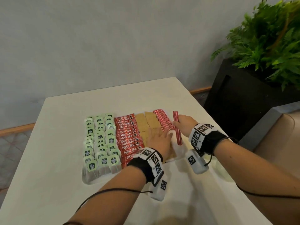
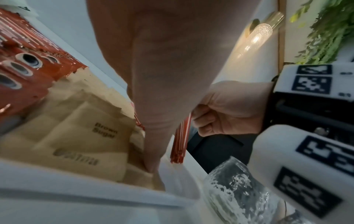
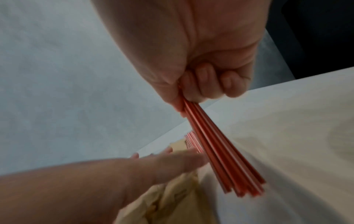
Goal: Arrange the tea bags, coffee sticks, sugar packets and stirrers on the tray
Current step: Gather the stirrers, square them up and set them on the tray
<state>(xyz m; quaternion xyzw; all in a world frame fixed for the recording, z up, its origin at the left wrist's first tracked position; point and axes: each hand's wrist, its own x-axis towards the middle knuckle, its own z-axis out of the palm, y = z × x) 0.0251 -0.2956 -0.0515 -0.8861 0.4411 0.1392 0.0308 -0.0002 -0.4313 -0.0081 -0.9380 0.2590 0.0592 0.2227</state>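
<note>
On the white tray [image 1: 90,181] at frame centre, red coffee sticks [image 1: 129,140] read "NESCAFE" and tan sugar packets [image 2: 90,133] read "Brown Sugar", beside green-tagged tea bags [image 1: 100,143]. The right hand [image 1: 185,124] clenched a bundle of red stirrers [image 1: 177,129]; the left hand [image 1: 159,142] lay flat, fingers extended, on the sugar packets. The tray sat on a white table [image 1: 48,159], with a potted fern [image 1: 269,39] at upper right.
</note>
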